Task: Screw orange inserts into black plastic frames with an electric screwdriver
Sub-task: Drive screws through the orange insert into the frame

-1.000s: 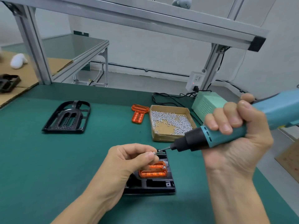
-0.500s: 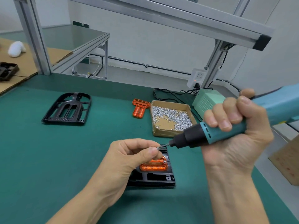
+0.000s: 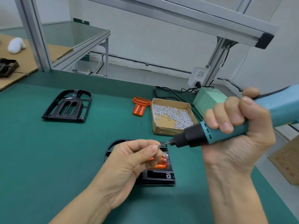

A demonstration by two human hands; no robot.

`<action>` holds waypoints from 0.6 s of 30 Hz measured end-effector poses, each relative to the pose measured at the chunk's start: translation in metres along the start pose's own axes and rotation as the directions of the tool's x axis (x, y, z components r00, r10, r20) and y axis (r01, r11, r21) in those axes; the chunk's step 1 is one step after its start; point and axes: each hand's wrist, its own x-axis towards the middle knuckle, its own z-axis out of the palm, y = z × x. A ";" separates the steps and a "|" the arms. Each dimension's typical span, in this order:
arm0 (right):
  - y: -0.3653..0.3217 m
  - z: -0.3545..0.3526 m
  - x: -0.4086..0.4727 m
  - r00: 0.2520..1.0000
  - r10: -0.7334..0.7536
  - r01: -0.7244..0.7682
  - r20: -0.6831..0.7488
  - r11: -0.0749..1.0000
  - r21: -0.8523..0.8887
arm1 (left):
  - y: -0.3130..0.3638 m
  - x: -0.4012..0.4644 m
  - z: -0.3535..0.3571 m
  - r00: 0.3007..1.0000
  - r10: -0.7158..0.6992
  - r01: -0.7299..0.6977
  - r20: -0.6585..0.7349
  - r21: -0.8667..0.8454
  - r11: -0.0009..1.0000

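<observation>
Unmoved: left hand (image 3: 129,160) pinches screw (image 3: 157,145) | right hand (image 3: 234,131) grips screwdriver (image 3: 210,135) | 2 frames (image 3: 67,106), 2 inserts (image 3: 140,106)

An assembly workshop bench: green mat (image 3: 48,159), aluminium frame (image 3: 186,18), carton of screws (image 3: 171,116), power supply (image 3: 207,99).

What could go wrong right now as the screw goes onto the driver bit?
1. The screw is only pinched at the left hand's fingertips against the bit of the electric screwdriver; it could slip and fall onto the black frame.
2. If the driver spins now, the bit might nick those fingertips.
3. Neither hand steadies the frame, so it may shift under the orange insert when driving starts.
</observation>
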 end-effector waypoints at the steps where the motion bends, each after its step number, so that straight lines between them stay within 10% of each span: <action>1: 0.000 0.000 0.000 1.000 0.000 0.000 0.004 1.000 -0.003 | -0.001 0.000 0.000 1.000 0.009 -0.009 -0.006 0.002 1.000; 8: 0.004 0.003 -0.002 0.999 -0.031 0.032 0.025 0.999 -0.036 | -0.001 0.000 0.001 0.969 0.240 -0.224 -0.050 0.221 0.949; 18: 0.009 -0.003 0.004 1.000 -0.003 0.003 0.011 0.999 -0.039 | 0.013 0.002 -0.020 0.977 0.212 -0.202 0.026 0.435 0.878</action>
